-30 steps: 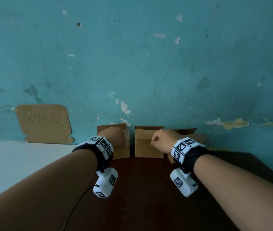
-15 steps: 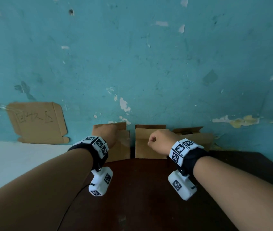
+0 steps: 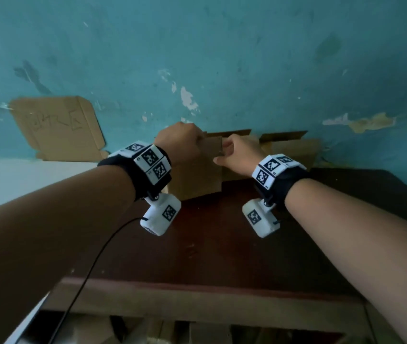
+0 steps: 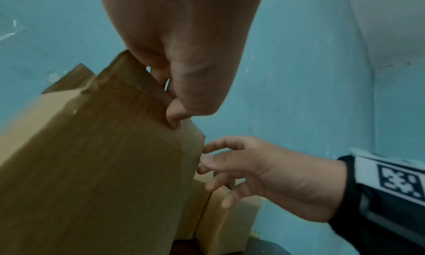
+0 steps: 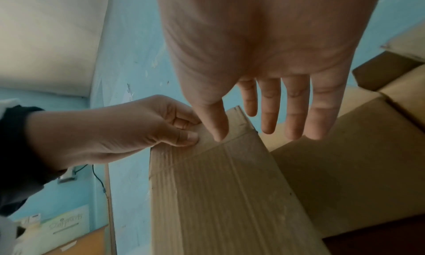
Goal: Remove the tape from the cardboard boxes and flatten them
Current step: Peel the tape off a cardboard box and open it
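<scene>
The leftmost brown cardboard box (image 3: 197, 180) stands at the back of the dark table, by the teal wall. My left hand (image 3: 180, 142) pinches its top flap between thumb and curled fingers, as the left wrist view shows for that hand (image 4: 170, 99) and the box (image 4: 103, 168). My right hand (image 3: 237, 155) is at the box's upper right corner with its fingers straight. In the right wrist view the right hand (image 5: 269, 110) has its thumb on the flap of the box (image 5: 218, 186), beside the left hand (image 5: 138, 131). The other fingers reach past the edge.
More open cardboard boxes (image 3: 289, 150) stand to the right against the wall. A flat cardboard sheet (image 3: 58, 127) leans on the wall at the left. The dark wooden table (image 3: 210, 244) has its front edge near me. A black cable (image 3: 93, 256) hangs from my left wrist.
Both hands were closed fists held in front of the boxes. Now the left hand has taken the left box's flap, and the right hand has opened and moved left to that box.
</scene>
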A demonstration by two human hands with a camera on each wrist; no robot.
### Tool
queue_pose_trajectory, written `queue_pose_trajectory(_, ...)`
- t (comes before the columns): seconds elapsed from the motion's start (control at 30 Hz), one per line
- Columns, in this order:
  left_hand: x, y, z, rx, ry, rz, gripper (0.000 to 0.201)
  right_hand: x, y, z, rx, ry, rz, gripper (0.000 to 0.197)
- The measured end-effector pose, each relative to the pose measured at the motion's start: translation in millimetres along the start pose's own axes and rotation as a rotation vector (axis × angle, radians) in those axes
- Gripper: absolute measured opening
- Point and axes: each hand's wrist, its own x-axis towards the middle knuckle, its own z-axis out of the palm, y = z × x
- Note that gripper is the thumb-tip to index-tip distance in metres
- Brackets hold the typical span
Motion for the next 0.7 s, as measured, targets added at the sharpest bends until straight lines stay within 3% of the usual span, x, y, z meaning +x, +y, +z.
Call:
queue_pose_trajectory(0.2, -35.8, 18.1, -3.7, -0.136, 0.004, -0.011, 0.037, -41.6, 19.0, 3.0, 0.312, 0.06, -0.008, 0.067)
queue_pose_trajectory(0.5, -71.8, 42.6, 7.3, -0.331, 0.046, 0.036, 0.05, -87.7, 41.9, 11.7, 0.489, 0.135, -0.116, 0.041)
queue_pose_trajectory(0.7, -84.5, 50.0, 19.1, -0.316, 0.094, 0.126, 0.049, -101.5, 50.9, 14.5, 0.587, 0.087, -0.116, 0.023)
